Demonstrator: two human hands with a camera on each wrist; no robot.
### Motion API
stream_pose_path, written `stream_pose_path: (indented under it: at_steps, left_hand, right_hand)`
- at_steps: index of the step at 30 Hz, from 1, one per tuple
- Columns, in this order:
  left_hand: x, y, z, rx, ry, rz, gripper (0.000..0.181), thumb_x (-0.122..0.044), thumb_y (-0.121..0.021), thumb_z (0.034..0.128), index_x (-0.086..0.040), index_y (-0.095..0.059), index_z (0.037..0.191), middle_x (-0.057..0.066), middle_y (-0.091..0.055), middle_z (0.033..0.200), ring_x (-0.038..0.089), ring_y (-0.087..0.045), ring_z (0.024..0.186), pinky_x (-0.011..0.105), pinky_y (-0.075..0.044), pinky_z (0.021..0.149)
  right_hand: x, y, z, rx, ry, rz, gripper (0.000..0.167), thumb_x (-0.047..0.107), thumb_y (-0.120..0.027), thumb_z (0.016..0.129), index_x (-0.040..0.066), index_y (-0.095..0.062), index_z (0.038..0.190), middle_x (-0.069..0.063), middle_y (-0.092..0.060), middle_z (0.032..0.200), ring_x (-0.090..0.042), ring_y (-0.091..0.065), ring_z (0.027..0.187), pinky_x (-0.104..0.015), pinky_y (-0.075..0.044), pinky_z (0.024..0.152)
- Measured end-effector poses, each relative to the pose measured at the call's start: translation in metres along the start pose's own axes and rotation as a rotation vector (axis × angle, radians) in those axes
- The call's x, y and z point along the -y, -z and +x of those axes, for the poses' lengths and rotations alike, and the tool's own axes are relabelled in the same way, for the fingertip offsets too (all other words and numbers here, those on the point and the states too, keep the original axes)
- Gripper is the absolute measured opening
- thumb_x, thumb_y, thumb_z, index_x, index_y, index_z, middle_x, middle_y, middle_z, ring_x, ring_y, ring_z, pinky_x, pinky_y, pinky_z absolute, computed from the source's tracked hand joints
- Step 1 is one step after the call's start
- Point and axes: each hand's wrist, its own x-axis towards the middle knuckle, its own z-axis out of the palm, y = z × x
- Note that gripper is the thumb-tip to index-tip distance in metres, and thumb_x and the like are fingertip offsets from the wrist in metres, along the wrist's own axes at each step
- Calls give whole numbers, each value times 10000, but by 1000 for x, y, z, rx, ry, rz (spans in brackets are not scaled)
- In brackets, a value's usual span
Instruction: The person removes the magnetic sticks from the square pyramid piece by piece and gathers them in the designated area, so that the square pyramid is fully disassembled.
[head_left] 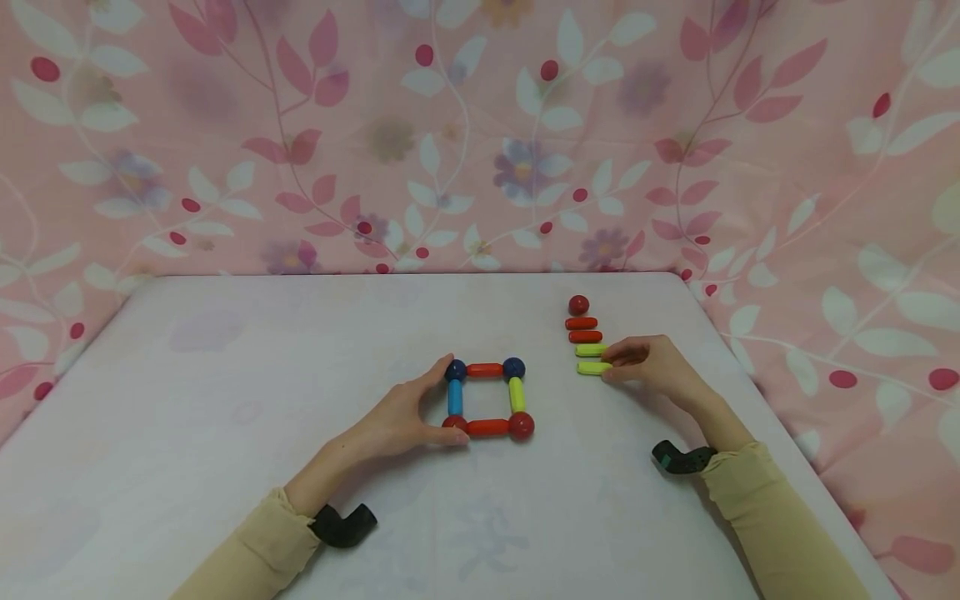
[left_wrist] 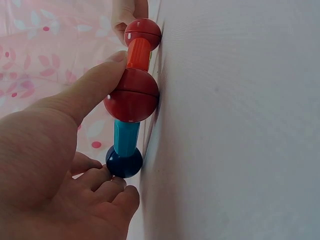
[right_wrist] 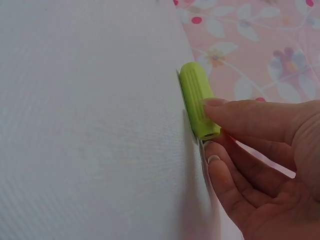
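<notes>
In the head view a flat square of toy building rods and balls lies on the white table. A red rod [head_left: 485, 370] joins two dark blue balls at the back, and another red rod [head_left: 487, 427] joins two red balls in front. A blue rod [head_left: 455, 397] forms its left side, a yellow-green rod [head_left: 517, 395] its right. My left hand [head_left: 390, 418] holds the left side, thumb on the near red ball [left_wrist: 132, 95], fingers at the dark blue ball [left_wrist: 124, 161]. My right hand [head_left: 660, 367] pinches the right end of the nearest loose yellow-green rod [right_wrist: 196, 100].
Behind that rod, another loose yellow-green rod [head_left: 590, 351], two loose red rods [head_left: 585, 337] and a red ball [head_left: 578, 305] form a column on the white table [head_left: 225, 433]. Pink floral cloth [head_left: 465, 150] hangs behind the table. A black device [head_left: 343, 526] sits at each wrist.
</notes>
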Motion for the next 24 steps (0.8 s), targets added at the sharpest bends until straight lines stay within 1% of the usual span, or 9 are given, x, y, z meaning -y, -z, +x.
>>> stream_pose_path:
  at_steps: [4,8,13,16,21,24]
  left_hand:
    - [0,0,0,0,3,3,1112,-517,-850,739,-277,-200,1609,5,-277,1644,284,-232,1523,577,-314,1164]
    - [0,0,0,1,-1,9,1112,-524,-847,739,-277,-199,1609,2,-277,1643,281,-233,1523,576,-311,1166]
    - [1,0,1,-1,-7,11,1116,-523,-848,738,-260,-201,1609,8,-284,1641,281,-239,1521,574,-308,1168]
    - [1,1,1,-1,-4,11,1118,-524,-849,736,-255,-205,1609,12,-286,1640,286,-244,1519,578,-312,1164]
    - [0,1,1,4,-7,7,1116,-523,-848,738,-258,-203,1609,16,-283,1642,291,-243,1519,585,-315,1160]
    - [0,1,1,4,-8,5,1115,-521,-849,739,-258,-204,1609,18,-283,1641,291,-244,1519,587,-317,1158]
  right_hand:
    - [3,2,-1,-24,17,-9,341,239,-781,880,83,-716,1176,-115,-714,1133,-251,-643,996,-198,-517,842]
    - [10,2,-4,-75,40,-20,341,264,-763,898,76,-709,1178,-118,-712,1104,-255,-639,990,-181,-522,820]
    - [26,-9,-4,-135,89,6,336,302,-762,898,91,-719,1155,-97,-712,1085,-245,-640,975,-181,-538,792]
    - [41,-21,-1,-130,136,10,333,299,-775,886,95,-729,1146,-76,-718,1079,-224,-648,975,-183,-538,796]
    - [73,-38,7,-79,229,5,321,232,-803,862,74,-732,1132,-90,-726,1063,-214,-664,944,-184,-544,795]
    - [93,-46,15,-72,277,-1,293,201,-812,850,73,-736,1102,-92,-732,1041,-212,-668,915,-228,-551,801]
